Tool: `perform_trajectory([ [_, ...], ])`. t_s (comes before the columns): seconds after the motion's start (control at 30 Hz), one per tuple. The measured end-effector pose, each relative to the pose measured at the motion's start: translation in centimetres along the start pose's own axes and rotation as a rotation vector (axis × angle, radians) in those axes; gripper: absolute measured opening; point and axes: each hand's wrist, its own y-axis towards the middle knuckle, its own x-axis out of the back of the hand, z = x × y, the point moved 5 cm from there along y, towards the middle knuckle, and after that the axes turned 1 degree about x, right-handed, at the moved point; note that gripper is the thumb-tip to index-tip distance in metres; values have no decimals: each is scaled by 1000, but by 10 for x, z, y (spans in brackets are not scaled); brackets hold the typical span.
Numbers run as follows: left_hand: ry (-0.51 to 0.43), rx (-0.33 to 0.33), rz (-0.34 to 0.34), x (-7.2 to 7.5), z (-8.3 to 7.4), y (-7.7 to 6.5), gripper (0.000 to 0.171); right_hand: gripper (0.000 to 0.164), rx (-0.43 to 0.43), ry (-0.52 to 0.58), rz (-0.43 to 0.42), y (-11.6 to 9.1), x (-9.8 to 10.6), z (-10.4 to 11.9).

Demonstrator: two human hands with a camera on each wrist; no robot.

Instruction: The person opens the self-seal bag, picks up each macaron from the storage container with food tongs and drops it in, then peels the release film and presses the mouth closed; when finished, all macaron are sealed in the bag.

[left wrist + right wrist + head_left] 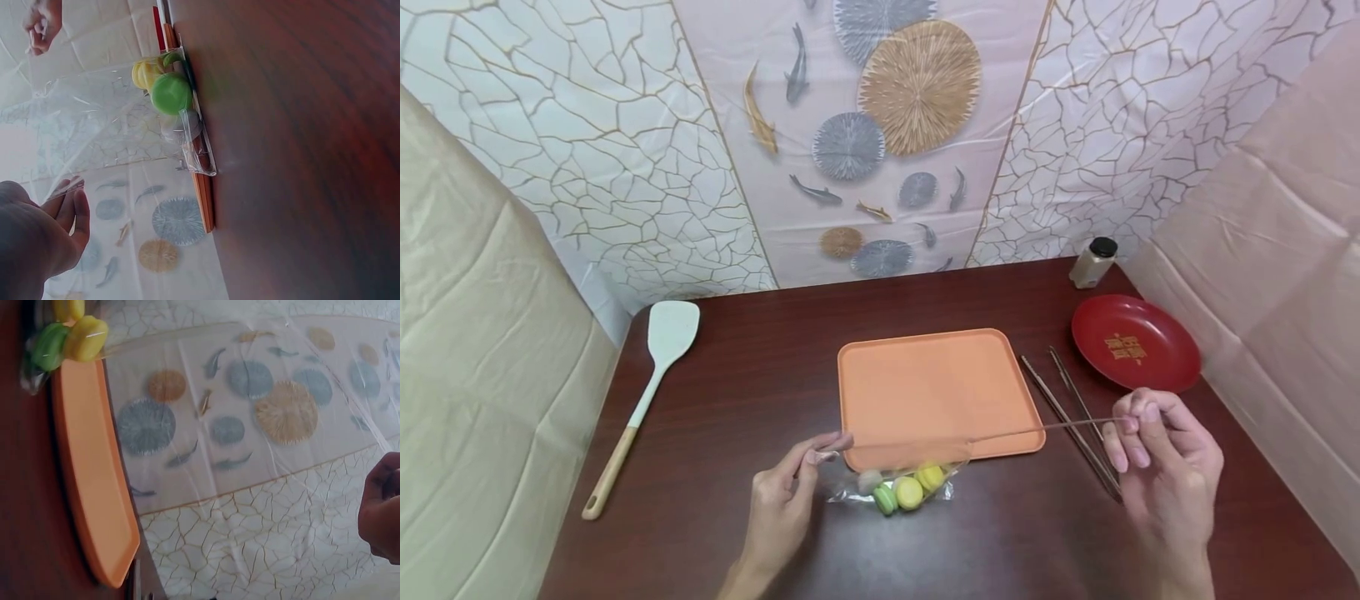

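Note:
A clear plastic bag hangs between the hands, close over the table in front of the tray. At its bottom sit a green macaron, two yellow macarons and a greyish one. My left hand pinches the bag's upper left edge between thumb and fingers. Far to the right, my right hand pinches the other end of the bag's mouth, whose edge runs taut as a thin line. In the left wrist view the film spreads wide above the green macaron.
An orange tray lies behind the bag. Right of it are metal chopsticks or tongs, a red plate and a black-lidded jar. A pale spatula with a wooden handle lies on the left. Fabric walls enclose the table.

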Motion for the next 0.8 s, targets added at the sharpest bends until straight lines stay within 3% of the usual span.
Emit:
perform_trajectory([
  [0.13,9,10,3,0,0,-1,35,39,-33,53,50,-10,2,9],
  [0.33,3,24,7,0,2,-2,33,42,-18,170,94,-21,2,32],
  [0.47,9,19,1,2,3,-2,33,38,-69,76,157,-25,9,49],
  [0.5,12,17,1,2,3,-2,33,37,-108,-9,165,-27,13,53],
  [0.57,15,5,3,3,3,-2,34,37,-229,-287,159,-30,23,60],
  [0.7,22,-3,14,2,3,-2,37,30,-552,-961,176,-34,48,70],
  [0.8,23,-10,21,2,3,-3,39,19,-742,-1254,292,-31,61,73],
])
